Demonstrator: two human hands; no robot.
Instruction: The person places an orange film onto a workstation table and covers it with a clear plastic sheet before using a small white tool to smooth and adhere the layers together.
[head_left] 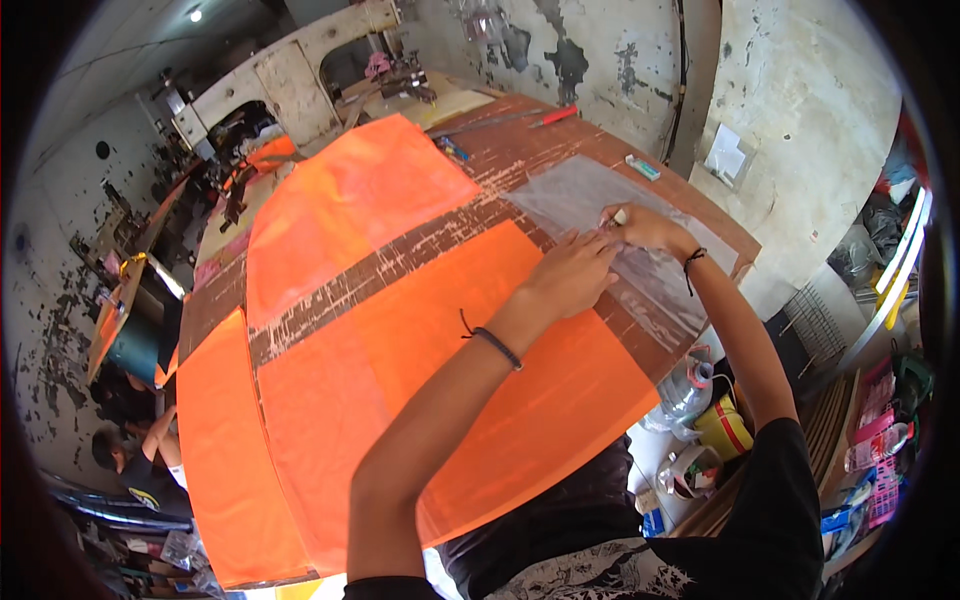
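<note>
Lying nearest, an orange sheet (560,385) covers part of the worn brown tabletop (400,258). At its far right corner the left hand (572,272) is palm down — fingers extended, roughly flat — beside the clear plastic (570,192). Close against it, over the plastic, the right hand (648,231) curls its fingers around a small pale item (621,215) (too small to identify). Farther off lie another orange piece (355,210) and a red-handled tool (556,116).

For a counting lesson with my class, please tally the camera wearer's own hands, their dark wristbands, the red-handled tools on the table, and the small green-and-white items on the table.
Own hands: 2 (left hand, right hand)
Dark wristbands: 2
Red-handled tool: 1
Green-and-white item: 1
Total: 6
</note>
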